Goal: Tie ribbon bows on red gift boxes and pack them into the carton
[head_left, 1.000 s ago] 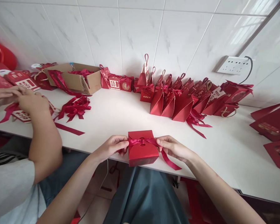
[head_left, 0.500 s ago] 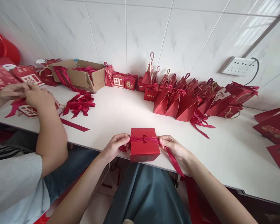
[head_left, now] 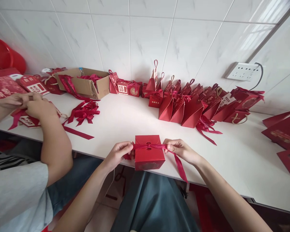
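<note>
A red gift box (head_left: 149, 158) sits at the table's front edge, right before me. Across its top runs a dark red ribbon (head_left: 157, 146), crossed or knotted over the round cut-out in the lid. My left hand (head_left: 119, 153) pinches the ribbon at the box's left side, a short bunch of it showing below the fingers. At the right side my right hand (head_left: 180, 149) grips the other end between thumb and fingers, and its loose tail hangs down toward the table edge. The ribbon between the hands is stretched straight.
Several red gift boxes (head_left: 192, 111) stand along the tiled wall. A cardboard box (head_left: 103, 87) holds ribbons, and a ribbon pile (head_left: 84, 111) lies before it. At left, a co-worker's hands (head_left: 35, 104) handle a red box. A power strip (head_left: 243, 71) is on the wall.
The ribbon over the lid now looks wider and straighter between my hands. My right hand's grip has shifted slightly. The whole view has tilted up a little.
</note>
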Demonstrator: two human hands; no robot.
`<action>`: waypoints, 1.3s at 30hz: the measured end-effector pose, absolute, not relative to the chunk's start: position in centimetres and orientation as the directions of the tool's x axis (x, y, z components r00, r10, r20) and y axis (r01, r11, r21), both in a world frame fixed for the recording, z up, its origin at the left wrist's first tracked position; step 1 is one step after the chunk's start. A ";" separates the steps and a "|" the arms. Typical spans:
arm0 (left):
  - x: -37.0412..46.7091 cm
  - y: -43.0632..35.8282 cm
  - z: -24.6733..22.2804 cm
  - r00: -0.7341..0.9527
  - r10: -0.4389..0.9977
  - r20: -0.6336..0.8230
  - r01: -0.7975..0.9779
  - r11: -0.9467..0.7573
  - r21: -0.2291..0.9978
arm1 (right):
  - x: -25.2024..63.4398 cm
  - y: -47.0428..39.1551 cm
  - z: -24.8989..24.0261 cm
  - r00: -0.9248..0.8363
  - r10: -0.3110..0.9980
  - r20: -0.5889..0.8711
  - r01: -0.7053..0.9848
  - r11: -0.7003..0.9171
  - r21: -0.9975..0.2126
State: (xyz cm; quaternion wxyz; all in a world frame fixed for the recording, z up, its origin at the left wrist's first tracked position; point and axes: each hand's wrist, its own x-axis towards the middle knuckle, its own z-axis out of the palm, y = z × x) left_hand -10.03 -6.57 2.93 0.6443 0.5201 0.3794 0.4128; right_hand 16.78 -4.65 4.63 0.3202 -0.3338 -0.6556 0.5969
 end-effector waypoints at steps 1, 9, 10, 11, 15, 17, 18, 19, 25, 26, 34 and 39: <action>-10.2 -6.6 3.2 0.374 0.924 -0.074 -0.102 0.120 0.987 | 16.9 -4.8 5.4 -0.567 0.823 0.032 0.071 0.088 -0.994; -10.4 -6.7 6.7 0.416 0.900 -0.126 0.174 0.057 0.983 | 15.3 -4.7 9.9 -0.673 0.732 0.108 0.157 0.284 -0.946; -10.3 -6.8 7.2 0.416 0.903 -0.107 0.179 0.033 0.983 | 14.8 -4.6 10.0 -0.667 0.734 0.129 0.173 0.321 -0.931; -10.2 -6.8 7.7 0.417 0.905 -0.084 0.188 0.004 0.982 | 14.3 -4.7 9.8 -0.649 0.745 0.154 0.195 0.359 -0.913; -10.0 -7.1 9.1 0.444 0.896 -0.027 0.340 -0.140 0.930 | 12.5 -4.8 8.8 -0.522 0.821 0.230 0.295 0.427 -0.855; -9.9 -7.2 9.6 0.450 0.892 -0.031 0.457 -0.201 0.867 | 12.0 -4.9 8.3 -0.469 0.848 0.246 0.313 0.420 -0.852; -9.9 -7.2 9.8 0.451 0.892 -0.036 0.509 -0.223 0.831 | 11.9 -5.0 8.1 -0.455 0.853 0.256 0.316 0.423 -0.849; -9.9 -7.3 10.0 0.453 0.891 -0.042 0.552 -0.243 0.798 | 11.8 -5.0 8.0 -0.447 0.854 0.264 0.320 0.429 -0.845; -9.8 -7.6 10.5 0.457 0.889 0.011 0.673 -0.354 0.650 | 11.5 -5.4 7.4 -0.452 0.828 0.330 0.376 0.513 -0.772; -9.8 -7.6 10.5 0.452 0.891 0.030 0.681 -0.367 0.633 | 11.5 -5.4 7.3 -0.449 0.825 0.344 0.381 0.525 -0.761; -9.8 -7.8 10.7 0.469 0.872 0.142 0.694 -0.463 0.551 | 10.9 -5.8 6.8 -0.278 0.909 0.311 0.298 0.390 -0.871; -9.9 -8.0 11.0 0.501 0.850 0.162 0.696 -0.508 0.509 | 10.8 -5.8 6.8 -0.246 0.936 0.251 0.296 0.319 -0.901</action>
